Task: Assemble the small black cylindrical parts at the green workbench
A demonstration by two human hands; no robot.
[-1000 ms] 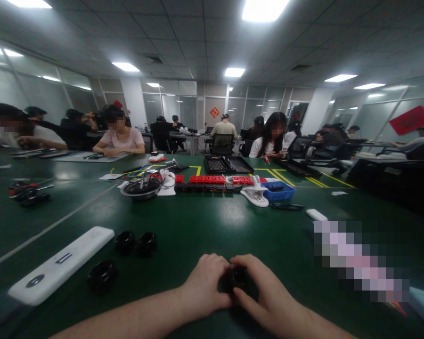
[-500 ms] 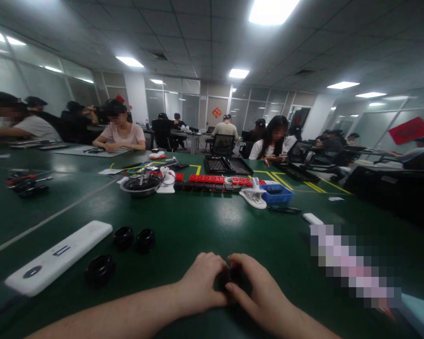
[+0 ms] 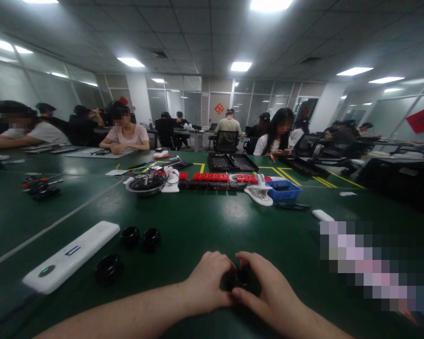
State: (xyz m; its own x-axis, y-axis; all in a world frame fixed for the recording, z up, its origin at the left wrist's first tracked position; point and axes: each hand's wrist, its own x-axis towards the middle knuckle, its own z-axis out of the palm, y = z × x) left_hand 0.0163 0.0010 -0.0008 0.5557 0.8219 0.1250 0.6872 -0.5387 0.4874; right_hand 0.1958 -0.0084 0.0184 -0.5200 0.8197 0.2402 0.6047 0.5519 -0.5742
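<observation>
Both hands low in frame, over the near side of the green table (image 3: 183, 228), curled toward each other around one dark round part (image 3: 240, 278). Left hand (image 3: 209, 282) is on the part's left, fingers bent over the far side, thumb on the near side. Right hand (image 3: 268, 289) mirrors it from the right, forefinger arched over the top, thumb in front, the gap between them filled by shadow and the part. Can't tell whether either hand is pinching firmly or just cupping; contact too dark, left fingertips hidden. Three black rings sit to the left, clear of the hands: two side by side, the left one (image 3: 130, 237) just beside the right one (image 3: 151, 240), plus a nearer one (image 3: 108, 270). Left of those, a long white bar (image 3: 72, 254) lies at an angle, small green light on its round button. Farther out, mid-table: a metal bowl (image 3: 137, 192) of black cable, a white clip (image 3: 171, 182) just beside it, a row of red blocks (image 3: 212, 177), a second white clip (image 3: 260, 194), then a blue bin (image 3: 294, 192). Right side: small white block (image 3: 322, 215), near a pixelated pinkish item (image 3: 371, 263).
</observation>
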